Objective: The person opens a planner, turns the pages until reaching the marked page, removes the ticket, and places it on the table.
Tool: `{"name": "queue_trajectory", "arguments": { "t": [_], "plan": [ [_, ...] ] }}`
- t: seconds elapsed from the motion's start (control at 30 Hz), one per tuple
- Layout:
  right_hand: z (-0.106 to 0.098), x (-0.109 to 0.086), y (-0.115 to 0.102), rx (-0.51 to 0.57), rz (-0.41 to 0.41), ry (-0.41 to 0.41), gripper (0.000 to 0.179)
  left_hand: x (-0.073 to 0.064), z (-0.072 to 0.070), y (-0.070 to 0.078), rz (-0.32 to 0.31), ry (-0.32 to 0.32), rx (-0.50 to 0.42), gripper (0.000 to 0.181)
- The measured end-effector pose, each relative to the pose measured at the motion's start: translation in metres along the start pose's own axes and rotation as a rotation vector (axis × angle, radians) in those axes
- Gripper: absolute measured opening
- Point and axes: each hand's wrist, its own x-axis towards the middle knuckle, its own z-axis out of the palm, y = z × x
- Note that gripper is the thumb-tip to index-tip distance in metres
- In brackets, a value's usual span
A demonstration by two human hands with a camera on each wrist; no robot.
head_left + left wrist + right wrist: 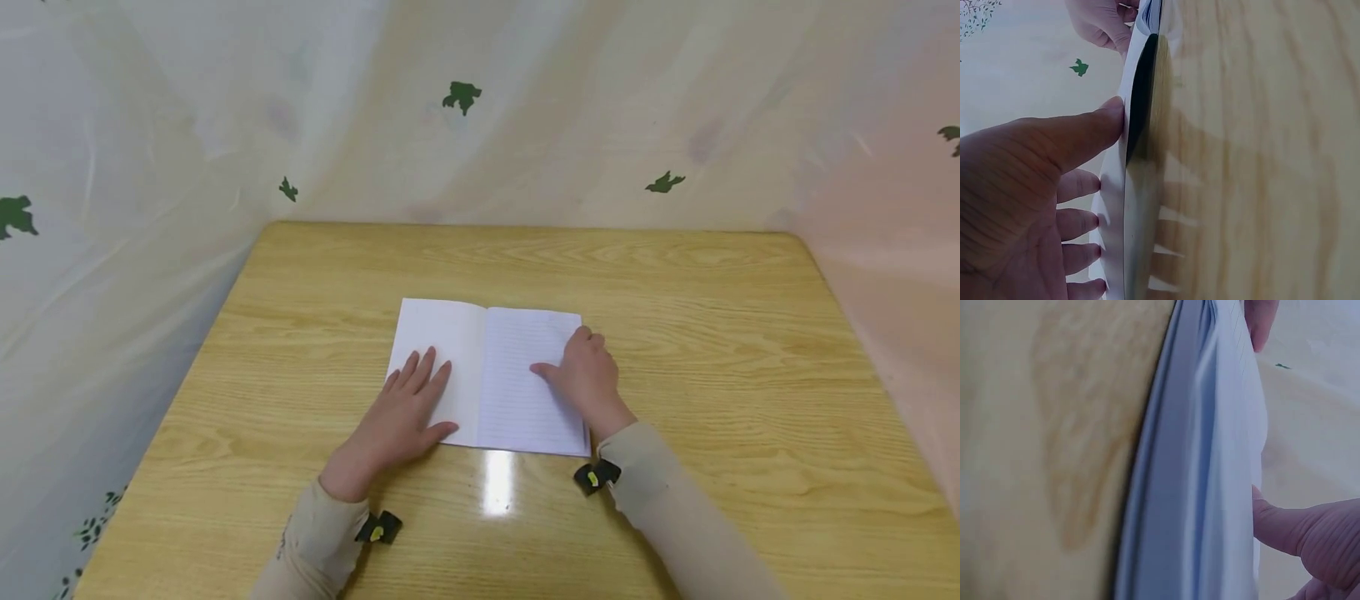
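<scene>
An open notebook (pixel 525 375) lies on the table, its left page blank and its right page ruled with lines. My left hand (pixel 408 417) rests spread on the left page, fingers straight and thumb near the lower edge. In the left wrist view, the fingertips and thumb (pixel 1094 128) press on the paper, and the notebook's edge lifts slightly off the wood. My right hand (pixel 588 375) grips the notebook's right edge, thumb on the ruled page and fingers curled at the border. The right wrist view shows loosely fanned page edges (pixel 1204 456) beside the thumb (pixel 1279 525); the other fingers are mostly hidden there.
The wooden table (pixel 712 333) extends on all sides of the notebook. A pale curtain (pixel 555 108) with green leaf or bird shapes hangs behind and beside it. Dark straps (pixel 378 527) with yellow marks sit at both wrists.
</scene>
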Motion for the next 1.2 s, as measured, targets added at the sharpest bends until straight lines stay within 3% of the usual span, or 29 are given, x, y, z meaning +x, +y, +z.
{"name": "queue_trajectory", "arguments": {
  "t": [0.33, 0.47, 0.73, 1.03, 1.2],
  "plan": [
    [0.002, -0.003, 0.002, 0.062, 0.02, 0.02, 0.084, 0.001, 0.0, 0.001, 0.005, 0.012, -0.005, 0.082],
    [0.003, -0.007, 0.001, 0.072, -0.019, 0.039, 0.074, 0.001, 0.001, 0.0, 0.004, 0.014, -0.011, 0.083],
    [0.006, -0.018, -0.003, 0.082, -0.208, 0.135, 0.049, 0.001, 0.002, -0.002, 0.014, 0.011, -0.015, 0.083],
    [0.009, -0.031, -0.011, 0.04, -0.414, 0.201, 0.055, -0.001, 0.004, -0.002, 0.016, 0.002, -0.028, 0.082],
    [0.014, -0.038, -0.018, 0.074, -0.548, 0.246, 0.062, -0.001, 0.004, -0.001, 0.007, 0.018, -0.085, 0.072]
  ]
}}
